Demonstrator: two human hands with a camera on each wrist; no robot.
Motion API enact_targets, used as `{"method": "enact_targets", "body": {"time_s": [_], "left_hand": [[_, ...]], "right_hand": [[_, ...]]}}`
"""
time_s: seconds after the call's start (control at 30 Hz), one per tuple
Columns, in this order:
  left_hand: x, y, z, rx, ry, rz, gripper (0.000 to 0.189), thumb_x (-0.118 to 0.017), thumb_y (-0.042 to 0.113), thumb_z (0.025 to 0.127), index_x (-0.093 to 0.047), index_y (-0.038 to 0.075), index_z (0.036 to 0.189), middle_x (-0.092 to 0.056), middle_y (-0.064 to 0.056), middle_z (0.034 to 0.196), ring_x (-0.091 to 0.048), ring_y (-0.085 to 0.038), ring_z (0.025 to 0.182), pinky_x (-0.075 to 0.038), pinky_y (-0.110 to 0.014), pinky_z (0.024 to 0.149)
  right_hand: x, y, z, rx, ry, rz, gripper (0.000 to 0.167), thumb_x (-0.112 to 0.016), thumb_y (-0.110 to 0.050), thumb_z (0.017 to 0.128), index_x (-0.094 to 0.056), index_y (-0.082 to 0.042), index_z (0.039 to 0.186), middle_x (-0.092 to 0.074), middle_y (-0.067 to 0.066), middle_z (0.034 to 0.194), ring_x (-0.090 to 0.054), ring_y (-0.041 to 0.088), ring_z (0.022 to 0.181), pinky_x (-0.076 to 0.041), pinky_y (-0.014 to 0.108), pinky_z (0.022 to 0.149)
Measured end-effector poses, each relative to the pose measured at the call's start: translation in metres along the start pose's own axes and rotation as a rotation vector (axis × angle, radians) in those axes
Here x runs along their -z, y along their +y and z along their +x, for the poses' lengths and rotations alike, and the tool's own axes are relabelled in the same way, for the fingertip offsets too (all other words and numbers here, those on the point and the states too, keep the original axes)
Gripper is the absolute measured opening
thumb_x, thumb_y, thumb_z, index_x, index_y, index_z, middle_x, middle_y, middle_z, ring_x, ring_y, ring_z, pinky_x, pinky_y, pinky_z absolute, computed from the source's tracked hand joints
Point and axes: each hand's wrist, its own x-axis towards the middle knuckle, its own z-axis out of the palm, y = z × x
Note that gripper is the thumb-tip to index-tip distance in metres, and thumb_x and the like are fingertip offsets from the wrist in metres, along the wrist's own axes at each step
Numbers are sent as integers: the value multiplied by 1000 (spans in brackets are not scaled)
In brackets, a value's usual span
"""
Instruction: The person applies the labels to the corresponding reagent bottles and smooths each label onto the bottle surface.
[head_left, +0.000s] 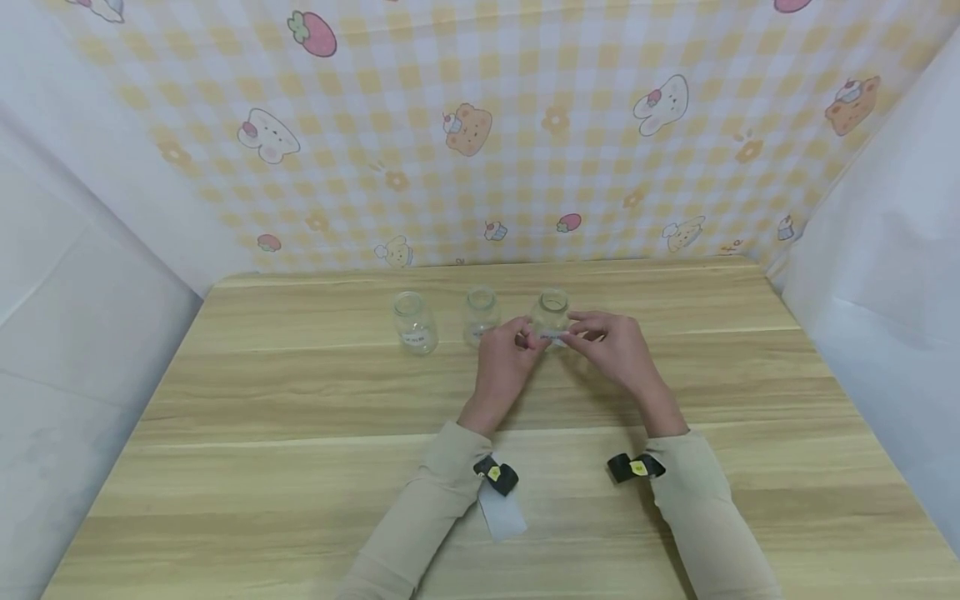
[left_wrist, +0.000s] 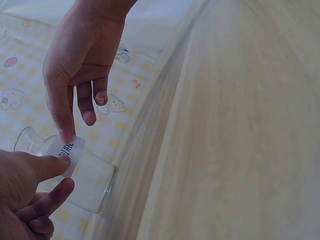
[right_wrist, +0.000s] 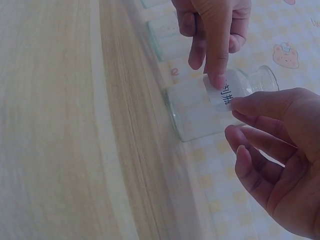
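Observation:
Three clear glass jars stand upright at the back of the table. Both hands work at the rightmost jar (head_left: 553,302), on a small white label (left_wrist: 73,150) with dark writing across its front. My left hand (head_left: 504,360) has its thumb on the label's left end, its other fingers bent beside the glass. At the opposite end, my right hand (head_left: 617,348) holds the label between thumb and forefinger, close against the jar. In the right wrist view both thumbs touch the label (right_wrist: 220,95). Whether the label's ends stick to the glass cannot be told.
To the left stand the middle jar (head_left: 482,307), partly behind the left hand, and the leftmost jar (head_left: 415,321), which bears a similar label (head_left: 419,337). A pale paper sheet (head_left: 504,515) lies under the left forearm. A checked cloth (head_left: 525,167) hangs behind the wooden table (head_left: 300,417).

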Motion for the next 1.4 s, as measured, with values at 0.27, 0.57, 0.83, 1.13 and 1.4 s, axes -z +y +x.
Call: {"method": "enact_targets", "body": {"time_s": [0.27,0.57,0.83,1.13,1.4], "left_hand": [[-1,-1,-1,-11,-3,4,31,-84,8,87,-57,8,71,-76,-12,87,-75,-18,75,-56,-19,63],[-1,0,0,7,-12,15,32,-83,11,89,-56,10,71,-74,-9,81,-71,-14,70,-53,-17,61],[-1,1,0,14,-20,10,32,-83,11,89,-57,9,72,-72,-8,78,-69,-12,68,-51,-16,60],[-1,0,0,25,-12,19,32,-84,11,88,-57,10,70,-70,-6,73,-58,-7,59,-45,-17,57],[-1,0,0,23,-9,28,33,-84,10,88,-56,9,70,-77,-14,92,-61,-8,58,-47,-18,56]], "right_hand": [[0,0,0,4,1,6,18,-78,-20,94,-81,-3,97,-71,15,129,-73,26,82,-56,31,64],[1,1,2,9,-5,14,16,-78,-18,94,-81,-2,98,-70,16,130,-73,26,81,-56,30,65],[1,2,2,33,-7,10,15,-77,-16,95,-80,-1,98,-70,16,131,-73,26,81,-55,29,66],[0,1,1,16,-14,19,16,-77,-16,95,-80,-1,98,-69,16,132,-72,23,77,-55,26,64],[-1,0,1,14,-3,16,16,-77,-16,95,-79,0,98,-69,16,131,-71,21,74,-54,25,60]]}}
